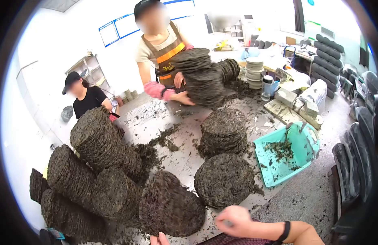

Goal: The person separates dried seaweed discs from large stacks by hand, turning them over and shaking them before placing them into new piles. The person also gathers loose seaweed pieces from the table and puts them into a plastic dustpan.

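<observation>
My left hand (pixel 159 239) shows only its fingertips at the bottom edge, stretched out just below a dark brown stack of round pressed-leaf cakes (pixel 170 206). Fingers curled in, my right hand (pixel 234 221) hovers near the table's front edge, just below another round stack (pixel 224 180). A small greyish spot shows inside the curl of that hand, and I cannot tell what it is. A black band (pixel 284 232) circles the right wrist. Behind these two stacks stands a third one (pixel 223 130) on the pale table (pixel 178 161).
Several tall stacks (pixel 105 143) lean together on the left. Leaf crumbs litter the table. At right sits a turquoise bin (pixel 285 177) with scraps inside. Across the table a person (pixel 164 61) in an apron holds a tilted stack (pixel 201 79); another person (pixel 89 98) stands farther left.
</observation>
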A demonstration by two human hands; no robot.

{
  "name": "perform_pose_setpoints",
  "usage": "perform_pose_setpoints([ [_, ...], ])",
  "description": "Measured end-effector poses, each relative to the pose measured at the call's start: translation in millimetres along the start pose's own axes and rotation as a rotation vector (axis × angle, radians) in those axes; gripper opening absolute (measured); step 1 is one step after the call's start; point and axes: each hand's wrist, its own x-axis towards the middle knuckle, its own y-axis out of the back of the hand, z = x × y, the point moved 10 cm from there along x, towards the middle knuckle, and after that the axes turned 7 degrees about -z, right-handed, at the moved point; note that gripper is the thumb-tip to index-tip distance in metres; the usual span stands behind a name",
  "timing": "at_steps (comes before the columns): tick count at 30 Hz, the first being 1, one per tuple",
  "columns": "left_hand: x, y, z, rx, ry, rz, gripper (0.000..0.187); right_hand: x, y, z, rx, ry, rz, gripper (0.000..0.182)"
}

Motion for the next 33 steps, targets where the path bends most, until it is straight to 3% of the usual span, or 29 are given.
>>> perform_pose_setpoints([
  [1,5,-9,19,0.084,-0.219,-0.011,0.042,-8,33,7,0.054,-0.018,0.127,0.009],
  [2,6,-27,19,0.050,-0.187,-0.130,0.029,-25,63,28,0.096,-0.145,0.293,0.007],
  [3,5,-51,48,0.163,-0.475,-0.132,0.022,-40,90,42,0.033,-0.217,0.417,0.011],
  [4,2,-85,88,0.242,-0.672,-0.259,0.036,-61,105,72,0.019,-0.300,0.525,0.010],
  [5,3,-125,94,0.252,-0.574,-0.542,0.034,-85,116,106,0.254,-0.434,0.648,0.008],
  [7,-17,-191,67,0.469,-0.634,-0.780,0.038,-116,133,139,0.440,-0.528,0.763,0.012],
  [8,-39,-204,64,0.385,-0.666,-0.842,0.040,-123,143,150,0.478,-0.540,0.826,0.018],
  [9,-44,-205,58,0.459,-0.668,-0.851,0.052,-124,142,147,0.475,-0.539,0.827,0.018],
  [10,-49,-201,53,0.537,-0.664,-0.867,0.065,-112,139,121,0.185,-0.477,0.683,0.026],
  [12,-40,-166,56,0.366,-0.561,-0.697,0.042,-75,109,78,-0.196,-0.305,0.297,0.046],
  [13,-39,-153,41,0.398,-0.541,-0.658,0.046,-56,83,63,-0.291,-0.196,0.067,0.056],
  [15,-35,-119,14,0.448,-0.405,-0.607,0.050,-37,27,63,-0.415,-0.088,-0.196,0.068],
  [18,-37,-68,-31,0.542,-0.237,-0.523,0.061,-7,-19,87,-0.534,-0.024,-0.191,0.068],
  [20,-43,-36,-57,0.334,-0.005,-0.427,0.065,29,-30,97,-0.539,-0.028,-0.184,0.066],
  [23,-59,-5,-105,0.304,0.059,-0.296,0.068,83,-53,118,-0.576,-0.010,-0.197,0.068],
  [24,-67,5,-118,0.481,0.036,-0.254,0.072,101,-59,125,-0.607,-0.007,-0.219,0.070],
  [26,-71,14,-151,0.327,0.290,-0.206,0.090,134,-64,134,-0.575,-0.020,-0.231,0.072],
  [28,-73,8,-172,-0.018,0.684,-0.148,0.102,153,-55,122,-0.570,-0.004,-0.068,0.073],
  [29,-77,1,-185,-0.291,0.616,-0.113,0.104,154,-59,110,-0.551,0.019,-0.070,0.073],
  [30,-72,2,-181,-0.286,0.611,-0.088,0.104,148,-63,90,-0.486,0.111,-0.077,0.071],
  [32,-76,-20,-187,-0.722,0.882,-0.036,0.105,121,-81,54,-0.281,0.250,-0.173,0.066],
  [33,-69,-22,-187,-0.724,0.885,-0.024,0.105,99,-98,40,-0.179,0.291,-0.296,0.065],
])
